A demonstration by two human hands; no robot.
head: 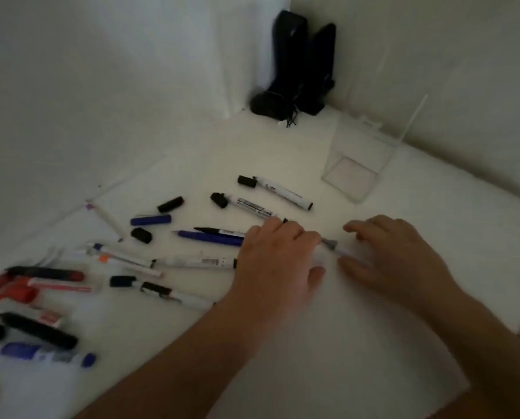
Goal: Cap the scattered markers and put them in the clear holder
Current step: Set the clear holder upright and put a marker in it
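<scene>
Hands are shown at centre frame: the left hand (pixel 278 252) is curled over a slim white marker (pixel 332 246), whose grey tip projects toward the right hand (pixel 394 255), which is held loosely spread just beside it, holding nothing visible. Whether the marker is pinched cannot be told. Cylindrical plastic markers, capped and uncapped, and loose black caps (pixel 170 204) are scattered at left of frame on the matte white surface (pixel 373 343). The clear holder (pixel 363 164), rigid and transparent, stands empty at upper right. A mismatched cap could be fitted, or the nearly invisible holder could be knocked.
</scene>
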